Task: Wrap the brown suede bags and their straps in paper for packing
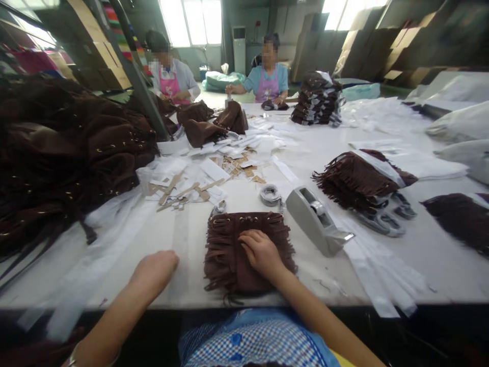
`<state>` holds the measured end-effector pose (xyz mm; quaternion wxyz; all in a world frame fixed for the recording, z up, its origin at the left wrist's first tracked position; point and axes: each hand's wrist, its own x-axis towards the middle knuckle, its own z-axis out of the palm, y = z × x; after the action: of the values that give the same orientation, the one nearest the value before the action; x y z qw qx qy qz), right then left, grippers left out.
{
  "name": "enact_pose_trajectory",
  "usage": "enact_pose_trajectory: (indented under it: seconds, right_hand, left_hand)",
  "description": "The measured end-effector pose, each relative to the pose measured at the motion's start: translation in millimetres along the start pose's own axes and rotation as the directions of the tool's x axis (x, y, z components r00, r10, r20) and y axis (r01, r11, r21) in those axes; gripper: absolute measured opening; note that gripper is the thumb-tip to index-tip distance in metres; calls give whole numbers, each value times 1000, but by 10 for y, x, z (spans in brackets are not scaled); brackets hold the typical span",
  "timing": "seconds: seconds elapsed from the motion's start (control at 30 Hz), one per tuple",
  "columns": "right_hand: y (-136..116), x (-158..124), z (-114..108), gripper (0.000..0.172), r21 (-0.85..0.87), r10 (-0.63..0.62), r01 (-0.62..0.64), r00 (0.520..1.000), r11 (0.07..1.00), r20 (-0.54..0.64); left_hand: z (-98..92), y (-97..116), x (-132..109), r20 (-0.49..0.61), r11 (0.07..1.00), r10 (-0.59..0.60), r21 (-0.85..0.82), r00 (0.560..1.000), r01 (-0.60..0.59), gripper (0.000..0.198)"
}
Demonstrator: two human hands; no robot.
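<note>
A brown fringed bag (250, 272) lies flat on the white table (153, 232), close to its front edge. Gold eyelets run along its top. My right hand (262, 252) rests on the bag with its fingers spread over the upper middle. To the left of the bag, my left hand (156, 270) is over the table with its fingers curled in; what it holds, if anything, is hidden. A grey tape dispenser (317, 224) stands just right of the bag. Behind the bag lies a wrapped grey coil (269, 194).
Brown bags (110, 137) are heaped at the left. Paper and cardboard scraps (183, 188) lie mid-table. Stacked fringed bags (359, 178) and white strips (374, 265) are at the right. Two people in pink aprons are across the table, near a stack of wrapped bags (317, 99).
</note>
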<state>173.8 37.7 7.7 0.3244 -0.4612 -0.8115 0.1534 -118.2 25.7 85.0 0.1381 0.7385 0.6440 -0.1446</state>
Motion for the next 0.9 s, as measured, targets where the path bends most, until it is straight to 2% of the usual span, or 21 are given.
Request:
enact_pose_trajectory:
  seconds: [0.03,0.07,0.1,0.17,0.23,0.27,0.3,0.37,0.47,0.6,0.67,0.9]
  right_hand:
    - [-1,1,-3,19,1,0,0,1000,1000,3]
    - [-4,4,-8,20,3,-1,1,1000,1000,5]
    - [-10,8,-15,20,5,-2,2,1000,1000,6]
    - [-24,17,-32,20,4,-3,3,1000,1000,2]
    - [-36,24,-45,20,0,-1,1,1000,1000,-3]
    - [-38,25,-49,20,0,0,0,1000,1000,-5]
    - [-38,25,-50,20,3,1,-1,1000,1000,-7]
    - [-32,24,-47,20,15,2,-2,1000,1000,-12]
    - [-22,23,-39,20,42,3,-3,1000,999,-19]
    - [-13,23,-42,19,84,19,-17,1000,996,-21]
    - [-6,22,-45,19,102,24,-22,1000,995,-19]
    - [12,24,-40,19,123,40,-39,999,992,-6]
  left_hand:
    - [-58,70,41,-53,1000,-15,-5,998,14,34]
    - [-110,165,101,-148,999,26,-33,989,-32,35]
    - [-151,279,180,-260,989,107,-68,960,-128,35]
    - [-202,515,392,-464,925,293,-86,836,-371,35]
    - [-214,693,636,-533,850,449,6,718,-527,35]
    - [-209,747,749,-525,826,504,62,686,-560,34]
    - [-201,776,845,-506,815,540,113,673,-569,32]
    - [-189,778,970,-468,818,561,188,683,-543,27]
    - [-214,716,994,-441,854,516,197,735,-482,20]
    - [-310,615,917,-380,913,364,-34,850,-406,17]
    - [-341,546,906,-342,918,293,-159,893,-362,18]
    - [-276,266,954,-235,845,227,-435,945,-311,22]
